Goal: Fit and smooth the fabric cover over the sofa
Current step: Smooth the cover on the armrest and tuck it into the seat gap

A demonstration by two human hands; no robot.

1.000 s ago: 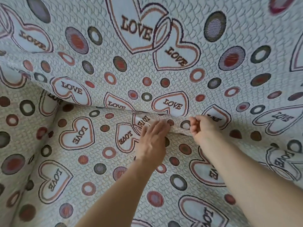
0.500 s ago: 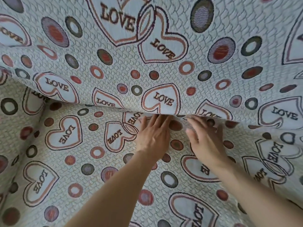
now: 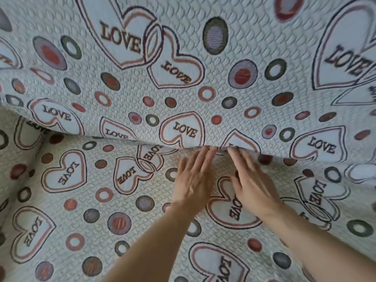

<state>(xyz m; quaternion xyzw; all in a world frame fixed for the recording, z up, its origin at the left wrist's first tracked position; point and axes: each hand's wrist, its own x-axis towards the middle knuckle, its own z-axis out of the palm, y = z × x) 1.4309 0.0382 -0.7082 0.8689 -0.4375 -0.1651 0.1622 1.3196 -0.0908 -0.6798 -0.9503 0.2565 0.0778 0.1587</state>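
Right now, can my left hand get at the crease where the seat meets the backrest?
Probably yes. The left hand lies flat on the fabric cover with its fingertips already at the crease, and nothing lies between; the right hand sits beside it.

From my feed, I can find no bystander object to report: the patterned material runs to every edge, and no floor, wall or other furniture shows past it.
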